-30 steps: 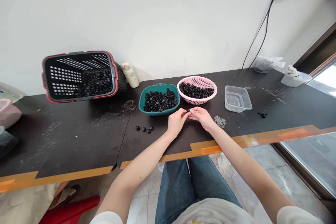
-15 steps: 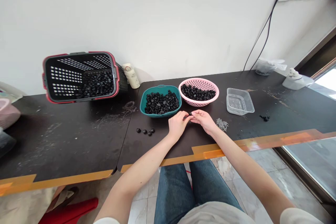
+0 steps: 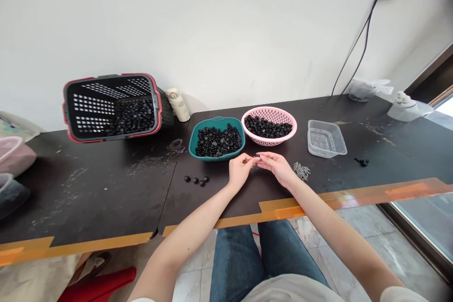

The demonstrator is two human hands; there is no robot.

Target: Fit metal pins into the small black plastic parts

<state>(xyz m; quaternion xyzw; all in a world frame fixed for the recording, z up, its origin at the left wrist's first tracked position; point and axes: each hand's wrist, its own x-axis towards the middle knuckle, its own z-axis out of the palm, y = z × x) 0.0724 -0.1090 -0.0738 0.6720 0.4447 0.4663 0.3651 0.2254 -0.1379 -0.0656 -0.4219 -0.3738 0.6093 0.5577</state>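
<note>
Fingertip to fingertip, my left hand (image 3: 239, 170) and my right hand (image 3: 276, 168) pinch a small round black plastic part (image 3: 257, 155) between them, over the table in front of the bowls. Its details are too small to make out. Right behind my hands stand a teal basin (image 3: 193, 144) and a pink colander (image 3: 290, 122), both filled with small round black parts. Several loose round black parts (image 3: 195, 180) lie on the table to the left of my left hand. Beside my right wrist is a little heap of grey screws (image 3: 301, 171).
A tipped dark basket with a red rim (image 3: 159, 108) holds more black parts at left, near a white bottle (image 3: 179, 104). To the right are a clear plastic tub (image 3: 327, 152) and a few black pieces (image 3: 362, 162). Orange tape (image 3: 339, 198) lines the table's front edge.
The black part between my fingertips shows a little more now and seems turned. My hands stay together in nearly the same place; the view has shifted slightly.
</note>
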